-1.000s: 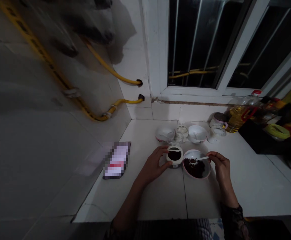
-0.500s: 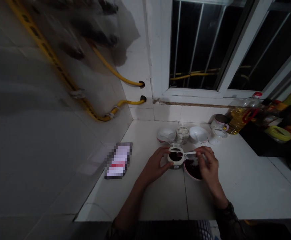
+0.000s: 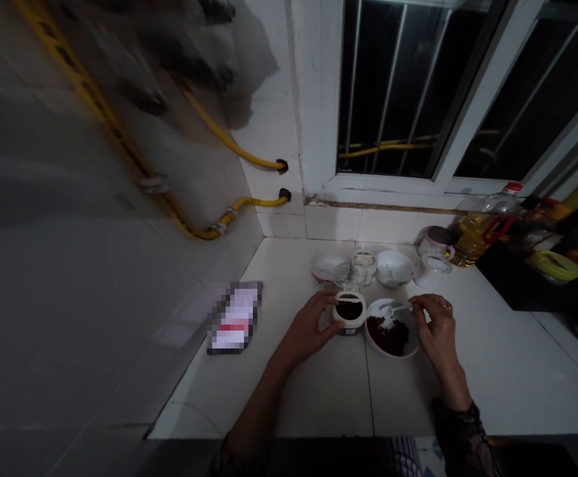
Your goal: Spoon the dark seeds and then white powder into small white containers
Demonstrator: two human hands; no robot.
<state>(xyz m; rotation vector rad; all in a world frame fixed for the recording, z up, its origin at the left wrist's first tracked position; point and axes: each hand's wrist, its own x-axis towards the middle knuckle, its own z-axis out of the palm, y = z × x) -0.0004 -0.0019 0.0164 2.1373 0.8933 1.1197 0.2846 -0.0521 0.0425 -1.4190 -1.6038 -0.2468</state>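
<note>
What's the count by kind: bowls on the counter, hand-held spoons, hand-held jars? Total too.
Bowls: 3 (front bowl, back left bowl, back right bowl)
Hand-held spoons: 1 (white spoon, right hand)
Hand-held jars: 1 (open jar, left hand)
Total: 5
</note>
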